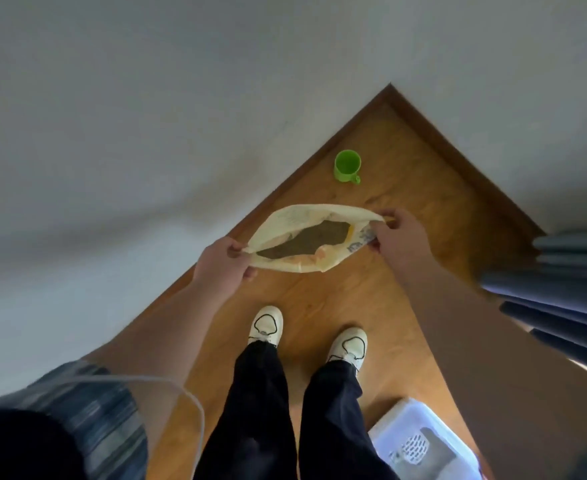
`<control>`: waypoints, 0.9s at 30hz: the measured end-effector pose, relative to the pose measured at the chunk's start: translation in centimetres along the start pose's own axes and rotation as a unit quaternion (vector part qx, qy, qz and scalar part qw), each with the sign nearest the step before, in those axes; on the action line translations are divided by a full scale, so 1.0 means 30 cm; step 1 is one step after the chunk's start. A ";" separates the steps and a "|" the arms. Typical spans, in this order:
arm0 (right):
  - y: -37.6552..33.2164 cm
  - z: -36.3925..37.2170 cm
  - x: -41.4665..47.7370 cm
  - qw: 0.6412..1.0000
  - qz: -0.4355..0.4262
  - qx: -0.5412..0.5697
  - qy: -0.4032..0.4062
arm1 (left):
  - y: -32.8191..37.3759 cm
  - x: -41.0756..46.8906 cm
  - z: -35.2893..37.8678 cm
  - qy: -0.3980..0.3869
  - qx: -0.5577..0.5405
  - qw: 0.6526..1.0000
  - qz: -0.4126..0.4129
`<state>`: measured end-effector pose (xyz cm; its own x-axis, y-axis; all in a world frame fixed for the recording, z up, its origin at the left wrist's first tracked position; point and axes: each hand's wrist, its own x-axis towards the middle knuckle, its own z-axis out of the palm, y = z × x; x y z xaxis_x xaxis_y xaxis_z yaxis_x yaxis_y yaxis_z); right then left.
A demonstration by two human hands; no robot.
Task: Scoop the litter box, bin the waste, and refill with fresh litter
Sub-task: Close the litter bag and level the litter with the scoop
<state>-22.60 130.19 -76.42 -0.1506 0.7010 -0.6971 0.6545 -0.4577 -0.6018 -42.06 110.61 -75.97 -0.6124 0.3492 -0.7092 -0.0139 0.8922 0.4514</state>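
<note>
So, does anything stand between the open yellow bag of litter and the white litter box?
Only the person's own right white shoe and dark trouser leg lie between the pale yellow litter bag and the white plastic litter box.

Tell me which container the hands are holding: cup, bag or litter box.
The bag, pinched at either end by the left hand and right hand, its mouth open. The green cup and litter box stand apart, untouched.

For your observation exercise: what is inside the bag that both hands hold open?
Grey-brown litter shows through the open mouth of the bag. Its walls hide how deep the litter goes.
</note>
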 end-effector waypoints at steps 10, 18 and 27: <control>0.328 0.497 0.601 0.997 -0.049 0.048 -0.038 | -0.431 0.637 0.347 0.063 -0.111 0.989 -0.077; 0.367 0.697 0.745 0.996 -0.073 0.038 -0.043 | -0.558 0.802 0.385 0.090 -0.096 0.991 -0.040; 0.327 0.601 0.505 0.996 -0.045 0.068 -0.028 | -0.420 0.605 0.316 -0.013 0.089 0.995 0.034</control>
<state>-31.82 126.45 -99.93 -0.2477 0.7135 -0.6554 0.5310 -0.4658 -0.7078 -45.49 108.40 -99.66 -0.5866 0.4154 -0.6953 0.1679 0.9022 0.3974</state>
